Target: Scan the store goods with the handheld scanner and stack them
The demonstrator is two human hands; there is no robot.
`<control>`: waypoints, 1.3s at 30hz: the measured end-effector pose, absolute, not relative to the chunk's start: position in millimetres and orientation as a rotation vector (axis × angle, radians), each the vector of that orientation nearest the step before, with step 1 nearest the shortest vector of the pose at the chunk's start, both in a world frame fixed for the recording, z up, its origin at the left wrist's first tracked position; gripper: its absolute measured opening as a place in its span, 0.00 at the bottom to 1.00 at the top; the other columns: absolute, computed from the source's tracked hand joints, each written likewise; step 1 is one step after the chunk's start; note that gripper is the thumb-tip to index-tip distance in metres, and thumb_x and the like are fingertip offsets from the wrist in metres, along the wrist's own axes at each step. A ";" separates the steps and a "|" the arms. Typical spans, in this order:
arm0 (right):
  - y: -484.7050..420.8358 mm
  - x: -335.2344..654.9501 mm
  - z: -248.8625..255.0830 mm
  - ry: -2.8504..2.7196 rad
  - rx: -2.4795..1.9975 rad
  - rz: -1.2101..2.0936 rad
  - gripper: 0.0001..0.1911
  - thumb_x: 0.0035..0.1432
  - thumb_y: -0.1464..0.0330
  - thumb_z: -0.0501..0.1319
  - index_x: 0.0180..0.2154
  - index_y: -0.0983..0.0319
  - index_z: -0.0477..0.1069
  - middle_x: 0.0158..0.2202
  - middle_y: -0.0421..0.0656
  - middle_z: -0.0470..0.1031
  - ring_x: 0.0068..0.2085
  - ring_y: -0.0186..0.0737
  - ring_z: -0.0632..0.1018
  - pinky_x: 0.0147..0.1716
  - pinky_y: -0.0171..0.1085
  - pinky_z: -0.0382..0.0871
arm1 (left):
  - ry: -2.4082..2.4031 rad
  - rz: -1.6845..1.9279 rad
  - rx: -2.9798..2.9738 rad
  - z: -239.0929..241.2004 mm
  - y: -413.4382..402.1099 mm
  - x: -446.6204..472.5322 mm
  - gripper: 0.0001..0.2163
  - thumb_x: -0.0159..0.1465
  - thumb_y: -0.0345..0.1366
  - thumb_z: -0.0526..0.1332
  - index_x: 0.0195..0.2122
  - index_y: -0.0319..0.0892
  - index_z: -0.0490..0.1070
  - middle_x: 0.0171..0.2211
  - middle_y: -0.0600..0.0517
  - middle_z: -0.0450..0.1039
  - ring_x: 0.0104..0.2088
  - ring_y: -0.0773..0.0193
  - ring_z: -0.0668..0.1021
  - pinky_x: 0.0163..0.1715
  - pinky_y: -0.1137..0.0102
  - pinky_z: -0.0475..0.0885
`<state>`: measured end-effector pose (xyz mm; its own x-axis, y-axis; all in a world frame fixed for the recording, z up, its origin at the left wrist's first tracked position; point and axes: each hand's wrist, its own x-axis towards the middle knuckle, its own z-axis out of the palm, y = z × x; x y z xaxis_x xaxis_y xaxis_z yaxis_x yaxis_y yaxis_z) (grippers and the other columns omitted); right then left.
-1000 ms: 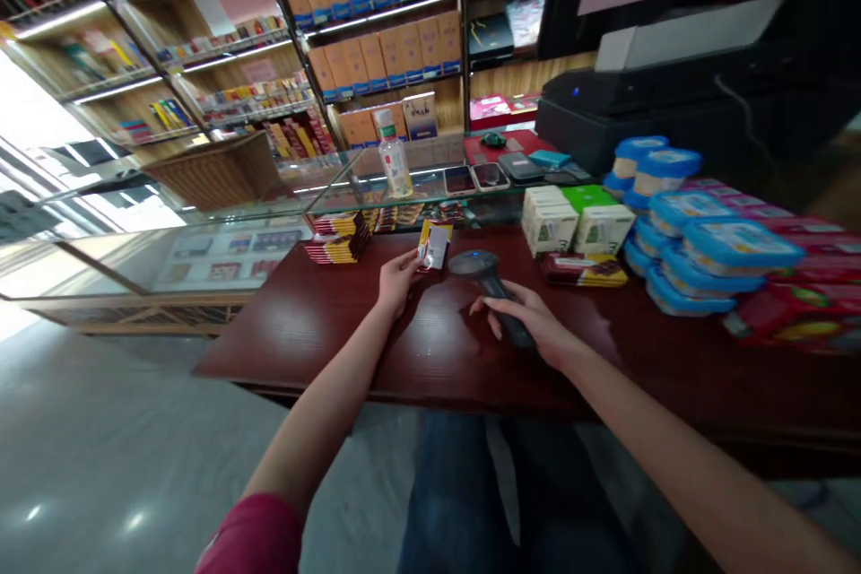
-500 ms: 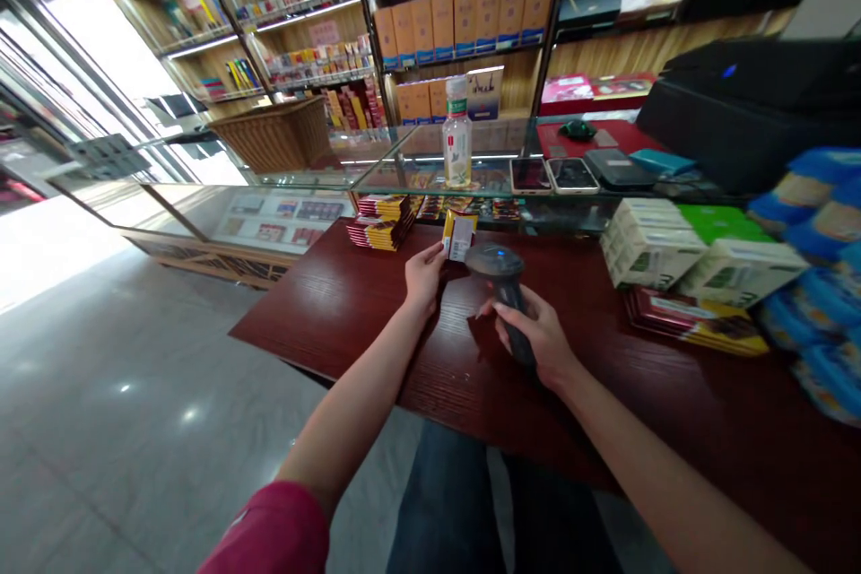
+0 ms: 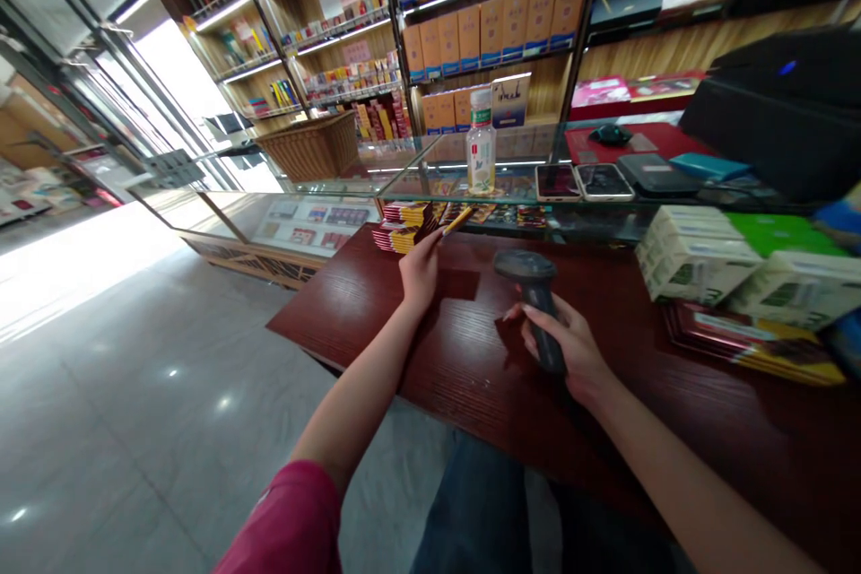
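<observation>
My left hand (image 3: 420, 271) pinches a thin yellow-and-red packet (image 3: 458, 221), seen nearly edge-on above the table. Just behind that hand sits a stack of similar red and yellow packets (image 3: 398, 236). My right hand (image 3: 570, 343) is wrapped round the handle of a dark grey barcode scanner (image 3: 542, 305), held upright with its head toward the left. The scanner is apart from the packet. Both hands are over the dark red wooden table (image 3: 464, 350).
A bottle (image 3: 482, 148) and two phones (image 3: 605, 182) stand on the glass counter behind the table. At right are white-green boxed packs (image 3: 700, 256) beside more yellow-red packets (image 3: 760, 343). A wicker basket (image 3: 313, 146) is at back left.
My left hand has moved left toward the stack and turned the packet from face-on to nearly edge-on. The scanner has shifted away from it. The whole view has swung left.
</observation>
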<state>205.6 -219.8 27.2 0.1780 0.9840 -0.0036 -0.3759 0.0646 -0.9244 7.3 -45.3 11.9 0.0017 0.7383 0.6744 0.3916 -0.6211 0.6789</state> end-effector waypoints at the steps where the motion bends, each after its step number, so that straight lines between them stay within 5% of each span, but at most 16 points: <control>1: -219.5 206.0 26.8 -0.803 -0.976 1.220 0.28 0.47 0.55 0.77 0.44 0.62 0.73 0.32 0.43 0.80 0.19 0.29 0.68 0.14 0.30 0.61 | 1.162 1.663 2.132 14.6 -40.9 -9.4 0.15 0.72 0.31 0.59 0.56 0.47 0.79 0.56 0.51 0.81 0.58 0.58 0.81 0.63 0.61 0.73; 12: -220.7 203.8 30.8 -0.822 -1.076 1.238 0.27 0.47 0.53 0.77 0.43 0.61 0.76 0.32 0.43 0.80 0.20 0.29 0.68 0.15 0.29 0.61 | 1.624 1.394 2.572 7.5 8.1 -109.7 0.21 0.71 0.24 0.52 0.56 0.48 0.79 0.60 0.50 0.78 0.67 0.60 0.72 0.70 0.56 0.65; 19: -220.4 202.9 35.2 -0.721 -1.123 1.250 0.30 0.40 0.53 0.79 0.44 0.59 0.79 0.31 0.43 0.79 0.21 0.31 0.69 0.16 0.31 0.63 | 1.947 1.137 2.549 8.1 6.3 -103.9 0.31 0.65 0.21 0.54 0.69 0.47 0.66 0.75 0.50 0.54 0.77 0.53 0.51 0.75 0.48 0.49; 26: -220.4 203.3 34.1 -0.676 -1.153 1.245 0.28 0.37 0.53 0.80 0.42 0.56 0.81 0.32 0.45 0.79 0.21 0.34 0.69 0.16 0.33 0.63 | 1.495 1.144 2.632 1.9 6.0 -102.9 0.35 0.62 0.19 0.50 0.72 0.42 0.61 0.72 0.44 0.61 0.75 0.59 0.58 0.74 0.53 0.55; 39: -225.0 206.7 30.3 -0.709 -1.021 1.115 0.25 0.45 0.57 0.78 0.42 0.60 0.75 0.34 0.43 0.80 0.18 0.29 0.69 0.13 0.31 0.62 | 1.571 1.133 2.701 12.2 -5.1 -94.6 0.32 0.65 0.21 0.51 0.72 0.36 0.58 0.74 0.42 0.56 0.75 0.57 0.58 0.76 0.54 0.50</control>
